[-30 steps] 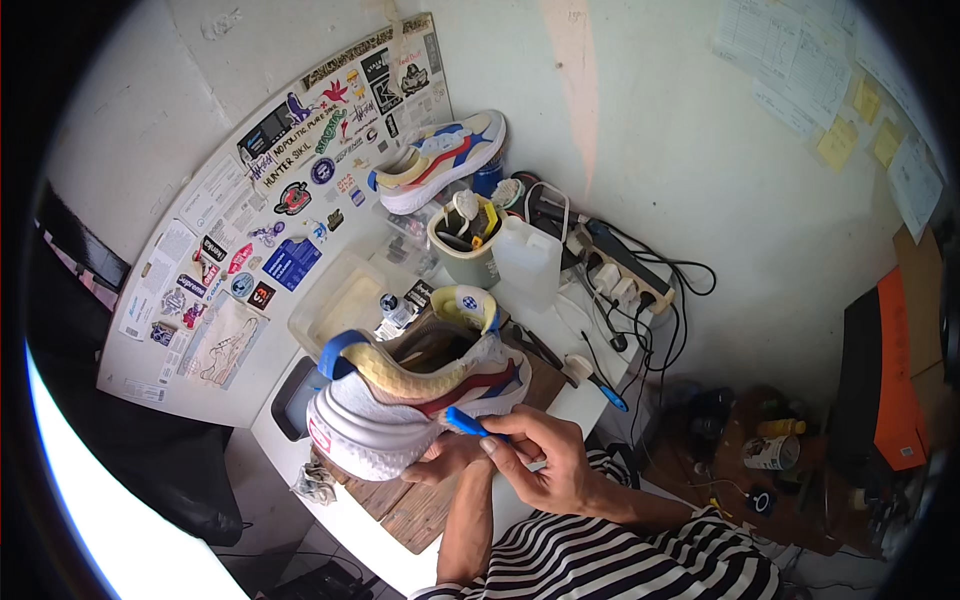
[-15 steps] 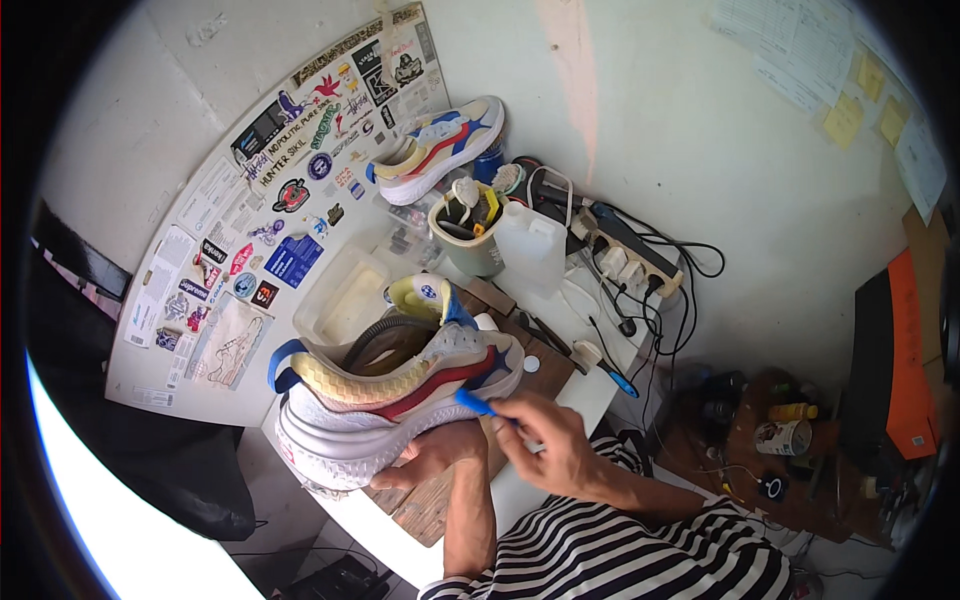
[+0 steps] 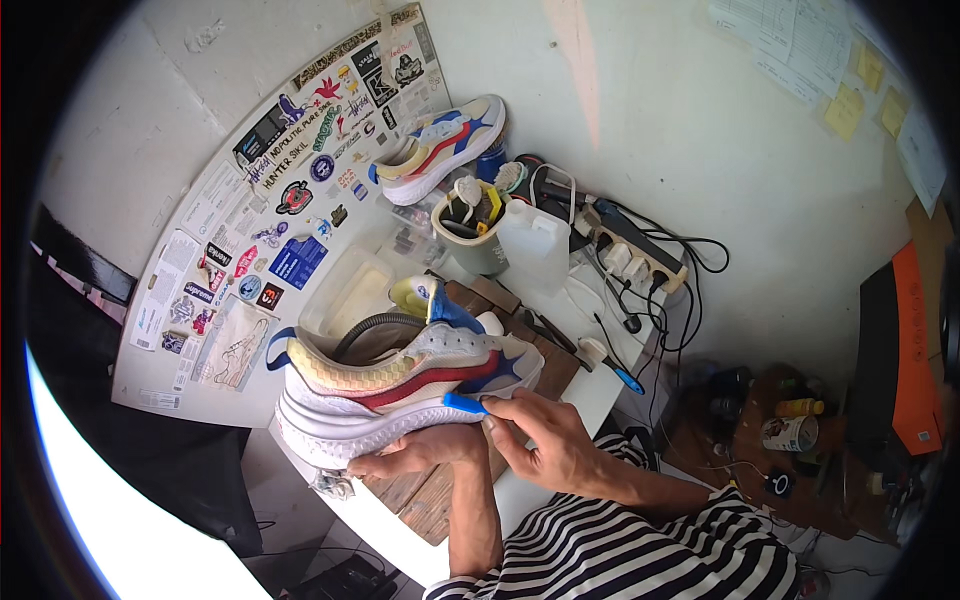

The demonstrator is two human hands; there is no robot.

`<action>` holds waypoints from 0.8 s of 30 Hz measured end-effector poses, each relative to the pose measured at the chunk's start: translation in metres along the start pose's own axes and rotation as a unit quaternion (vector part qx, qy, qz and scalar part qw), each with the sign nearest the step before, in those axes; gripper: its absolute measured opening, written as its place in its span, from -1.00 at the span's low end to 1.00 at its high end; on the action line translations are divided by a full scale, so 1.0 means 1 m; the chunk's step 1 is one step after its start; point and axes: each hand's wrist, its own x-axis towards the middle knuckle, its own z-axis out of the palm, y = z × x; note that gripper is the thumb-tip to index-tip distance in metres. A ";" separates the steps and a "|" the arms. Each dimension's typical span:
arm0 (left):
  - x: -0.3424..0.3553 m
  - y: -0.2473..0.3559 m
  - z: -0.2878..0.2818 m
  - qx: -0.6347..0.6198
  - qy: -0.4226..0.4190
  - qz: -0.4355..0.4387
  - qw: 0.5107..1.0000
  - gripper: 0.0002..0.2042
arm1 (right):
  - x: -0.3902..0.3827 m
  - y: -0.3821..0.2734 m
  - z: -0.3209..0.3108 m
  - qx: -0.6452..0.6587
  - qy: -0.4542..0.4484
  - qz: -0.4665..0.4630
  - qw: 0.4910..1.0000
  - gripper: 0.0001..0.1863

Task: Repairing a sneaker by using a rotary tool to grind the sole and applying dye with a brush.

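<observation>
My left hand (image 3: 415, 452) grips a white sneaker (image 3: 395, 385) from below, by its sole. The shoe has a yellow, red and blue upper and lies lengthwise, heel to the left and toe to the right. My right hand (image 3: 545, 445) is shut on a small blue-handled brush (image 3: 465, 403), whose tip is pressed against the white midsole near the toe. Both hands hover over a wooden board (image 3: 530, 372) on the white table (image 3: 590, 400).
A matching sneaker (image 3: 440, 150) leans against the wall at the back. Near it are a green tub of brushes (image 3: 470, 240), a white plastic jug (image 3: 535, 248), a power strip with cables (image 3: 625, 255) and a clear plastic tub (image 3: 345, 300). Stickers cover the wall panel (image 3: 270, 210) at left.
The sneaker has rolled from opening-up to side-on and dropped slightly toward me. The brush has stayed on the midsole near the toe, shifting a little.
</observation>
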 end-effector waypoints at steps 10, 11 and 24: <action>0.011 -0.003 -0.005 0.056 -0.020 0.014 0.998 -0.03 | -0.013 0.033 -0.014 -0.055 0.072 0.043 0.995 -0.74; 0.009 0.002 -0.003 0.056 -0.020 0.005 0.998 -0.03 | -0.005 0.032 -0.011 -0.050 0.076 0.003 0.996 -0.74; 0.009 -0.002 -0.014 0.029 0.008 0.006 1.000 -0.14 | -0.005 0.020 -0.004 -0.009 0.026 -0.014 1.000 -0.70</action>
